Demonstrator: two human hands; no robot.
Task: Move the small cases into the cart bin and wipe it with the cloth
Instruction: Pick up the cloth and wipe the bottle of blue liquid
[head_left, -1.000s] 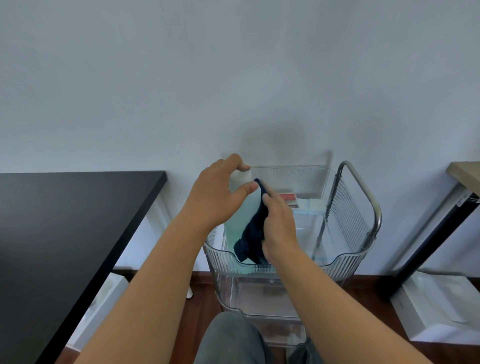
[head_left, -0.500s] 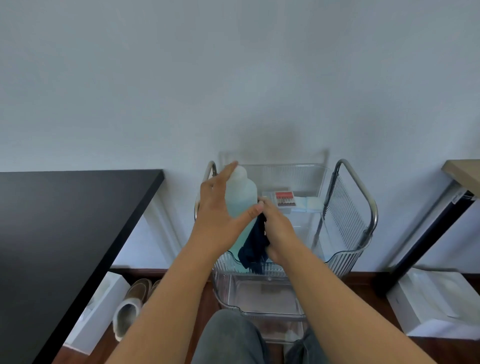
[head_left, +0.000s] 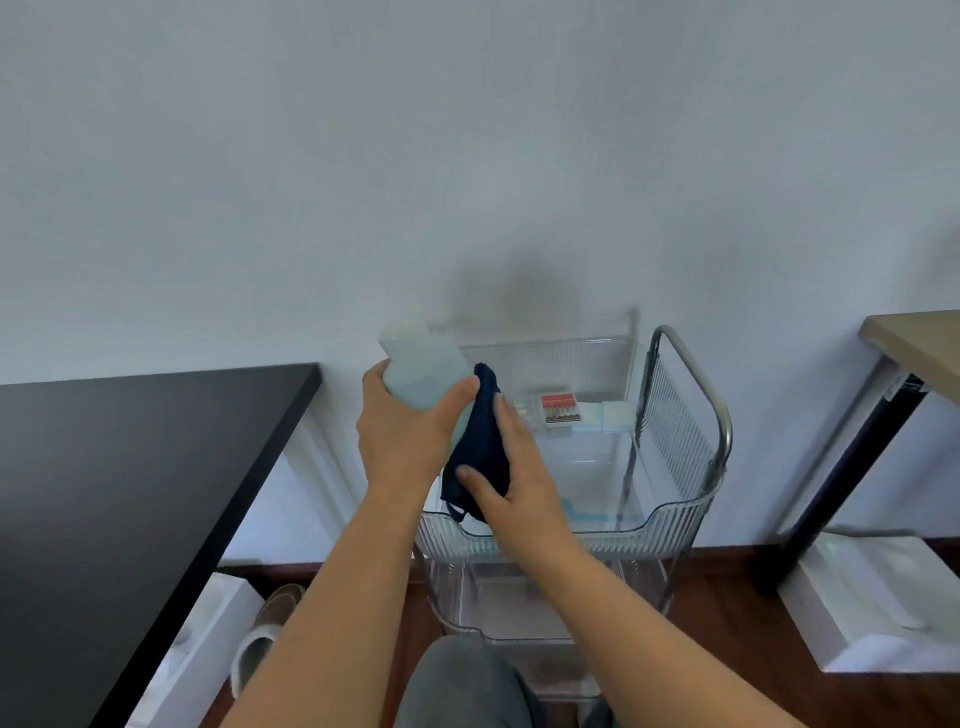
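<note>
a: where are you?

b: facing a pale wall, a black table (head_left: 130, 493) on my left, the clear cart (head_left: 691, 426) right in front of me on a dark wood floor.

a: and your hands?

b: close together over the near left corner of the top cart bin (head_left: 670, 514). my left hand (head_left: 402, 441) is wrapped round a pale bottle (head_left: 423, 371), and my right hand (head_left: 511, 478) presses the dark cloth (head_left: 480, 441) against the bottle's side, thumb curled over it.

a: how far along?

b: i'd say the small cases (head_left: 558, 410) are done; they sit at the far end of the bin by the wall. the wiping of the bin itself looks still to do.

a: how does the cloth lie?

b: bunched, its long axis running near to far, the near end hanging just over the bin's near rim. the bottle tilts, cap up and to the far left.
</note>
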